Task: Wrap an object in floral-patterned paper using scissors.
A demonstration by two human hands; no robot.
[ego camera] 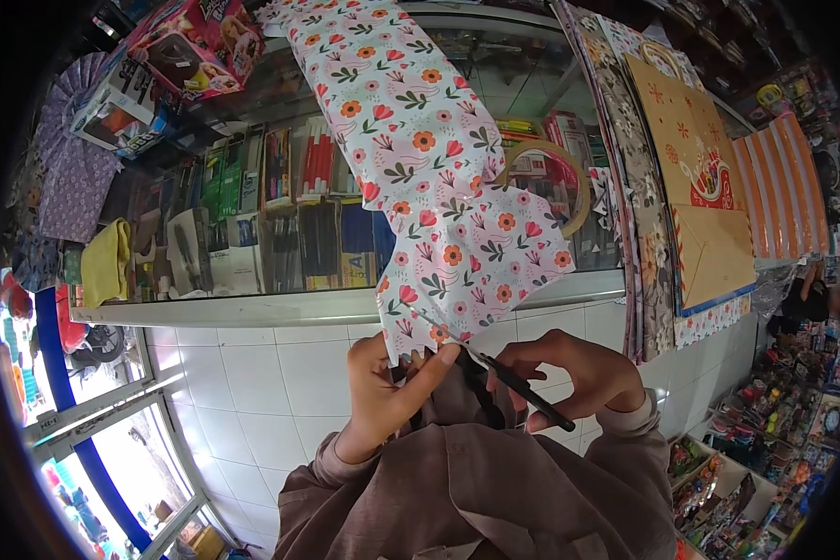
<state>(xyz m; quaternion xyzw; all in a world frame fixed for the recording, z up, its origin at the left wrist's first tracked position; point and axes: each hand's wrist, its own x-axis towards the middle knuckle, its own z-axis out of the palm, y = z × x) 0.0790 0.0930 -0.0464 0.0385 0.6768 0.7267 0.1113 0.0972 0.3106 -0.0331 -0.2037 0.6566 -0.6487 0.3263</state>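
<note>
A long piece of floral gift wrap (420,140) runs over the glass counter and hangs past its near edge. It is pinched narrow partway along and flares out towards me. My left hand (390,397) grips its lower left corner between thumb and fingers. In my right hand (588,371) is a pair of scissors (525,395) with black handles, my fingers through the loops. The thin metal blades point up and left across the lower part of the paper, close to my left thumb. How far the blades are apart is hard to tell.
A tape roll (584,192) lies beside the wrap on the glass counter (217,311). Stationery shows through the glass. A yellow cloth (106,262), a pleated purple floral wrap (77,175) and boxed toys (199,52) are left; paper bags (714,259) and patterned sheets (647,280) are right.
</note>
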